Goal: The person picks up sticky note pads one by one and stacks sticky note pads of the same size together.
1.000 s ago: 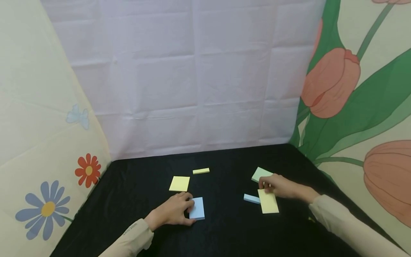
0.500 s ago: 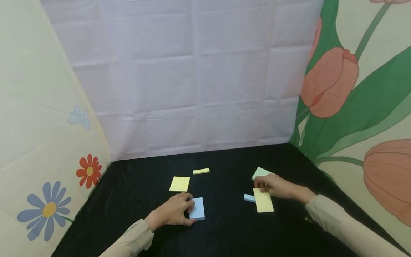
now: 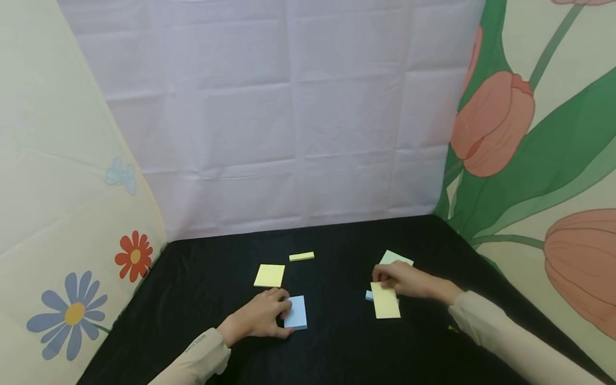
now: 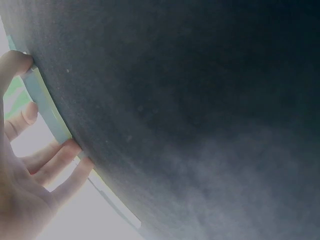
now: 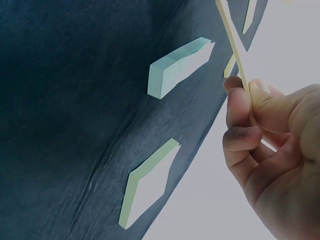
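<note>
My left hand (image 3: 260,315) rests on the black table and grips a square light-blue sticky note pad (image 3: 297,313). In the left wrist view its thumb (image 4: 17,65) is at one end of the pad's edge and fingers at the other. Farther right, my right hand (image 3: 406,279) pinches a rectangular pale-yellow sticky note pad (image 3: 386,302) by its far end. The right wrist view shows that yellow pad (image 5: 234,42) edge-on, held off the table. Behind it lies a narrow blue note pad (image 3: 369,295), mostly covered in the head view. A pale-green pad (image 3: 395,258) lies beyond the right hand.
A square yellow pad (image 3: 269,275) lies just beyond the left hand. Farther back is a narrow yellow pad (image 3: 301,256). A small yellow piece (image 3: 452,328) shows partly beside the right sleeve. White cloth (image 3: 298,117) hangs behind the black table (image 3: 337,358).
My right hand has moved left with the yellow pad, which now covers more of the narrow blue pad. The left hand and the square blue pad have stayed put.
</note>
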The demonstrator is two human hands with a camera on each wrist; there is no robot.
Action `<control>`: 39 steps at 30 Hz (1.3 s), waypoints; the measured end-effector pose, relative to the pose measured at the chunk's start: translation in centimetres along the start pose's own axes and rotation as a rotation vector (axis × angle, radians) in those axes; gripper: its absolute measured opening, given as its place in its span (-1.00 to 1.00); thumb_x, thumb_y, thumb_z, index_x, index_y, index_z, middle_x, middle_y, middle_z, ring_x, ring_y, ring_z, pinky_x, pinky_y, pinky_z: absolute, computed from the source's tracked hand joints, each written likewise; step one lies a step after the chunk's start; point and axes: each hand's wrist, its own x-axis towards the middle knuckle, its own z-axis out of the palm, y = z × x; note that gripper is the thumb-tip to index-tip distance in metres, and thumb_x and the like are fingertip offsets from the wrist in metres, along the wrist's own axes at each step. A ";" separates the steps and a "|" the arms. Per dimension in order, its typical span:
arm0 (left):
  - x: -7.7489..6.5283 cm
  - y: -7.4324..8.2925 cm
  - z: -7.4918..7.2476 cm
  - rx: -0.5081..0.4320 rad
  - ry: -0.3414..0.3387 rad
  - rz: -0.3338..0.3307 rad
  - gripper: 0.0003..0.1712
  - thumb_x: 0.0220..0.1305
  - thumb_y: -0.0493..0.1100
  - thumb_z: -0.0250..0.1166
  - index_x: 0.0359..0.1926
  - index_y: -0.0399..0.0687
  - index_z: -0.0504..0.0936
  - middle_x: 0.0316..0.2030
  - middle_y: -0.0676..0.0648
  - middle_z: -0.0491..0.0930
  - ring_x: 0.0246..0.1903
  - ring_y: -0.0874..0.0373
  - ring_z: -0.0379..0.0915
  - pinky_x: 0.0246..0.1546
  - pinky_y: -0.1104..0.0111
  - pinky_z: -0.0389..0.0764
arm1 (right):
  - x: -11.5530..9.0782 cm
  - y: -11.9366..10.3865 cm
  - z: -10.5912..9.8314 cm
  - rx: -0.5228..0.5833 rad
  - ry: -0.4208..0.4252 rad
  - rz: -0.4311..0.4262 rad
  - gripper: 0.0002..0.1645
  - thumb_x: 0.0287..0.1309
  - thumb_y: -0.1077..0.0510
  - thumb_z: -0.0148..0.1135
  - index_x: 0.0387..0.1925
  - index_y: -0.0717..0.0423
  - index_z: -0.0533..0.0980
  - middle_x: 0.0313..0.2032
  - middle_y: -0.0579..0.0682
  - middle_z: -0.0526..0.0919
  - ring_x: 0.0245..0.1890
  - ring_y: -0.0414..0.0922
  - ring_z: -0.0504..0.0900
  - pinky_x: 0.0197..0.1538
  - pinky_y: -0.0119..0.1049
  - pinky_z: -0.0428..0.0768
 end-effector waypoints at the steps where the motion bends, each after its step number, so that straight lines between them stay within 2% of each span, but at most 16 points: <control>1: 0.0 0.0 0.0 -0.001 0.001 0.001 -0.55 0.21 0.37 0.24 -0.50 0.25 0.33 -0.04 0.04 0.47 -0.14 0.19 0.37 -0.11 0.31 0.44 | 0.1 -0.1 0.1 0.007 -0.004 0.002 -0.78 0.17 0.43 0.25 -0.27 0.05 0.53 -0.42 -0.21 0.61 -0.45 -0.31 0.50 -0.37 -0.35 0.49; 11: -0.1 0.1 -0.2 -0.001 0.004 0.002 -0.56 0.20 0.36 0.25 -0.50 0.25 0.34 -0.04 0.03 0.47 -0.14 0.18 0.37 -0.10 0.31 0.44 | 0.5 -0.5 0.6 -0.002 -0.023 0.017 -0.80 0.19 0.41 0.25 -0.27 0.06 0.53 -0.40 -0.18 0.64 -0.44 -0.33 0.51 -0.36 -0.36 0.50; 22: 0.0 0.1 -0.1 -0.002 0.010 0.007 -0.56 0.20 0.36 0.25 -0.50 0.25 0.33 -0.05 0.03 0.47 -0.15 0.18 0.38 -0.10 0.30 0.45 | 1.0 -1.0 1.1 0.042 -0.050 0.048 -0.82 0.24 0.38 0.22 -0.24 0.05 0.52 -0.37 -0.17 0.64 -0.41 -0.32 0.53 -0.36 -0.36 0.52; 39: 0.1 0.1 -0.2 -0.012 -0.002 -0.002 -0.58 0.20 0.35 0.26 -0.49 0.25 0.35 -0.05 0.04 0.47 -0.16 0.19 0.37 -0.09 0.31 0.45 | 2.0 -1.3 1.8 0.019 -0.041 0.015 -0.81 0.24 0.39 0.23 -0.23 0.05 0.51 -0.38 -0.17 0.64 -0.42 -0.32 0.55 -0.35 -0.36 0.52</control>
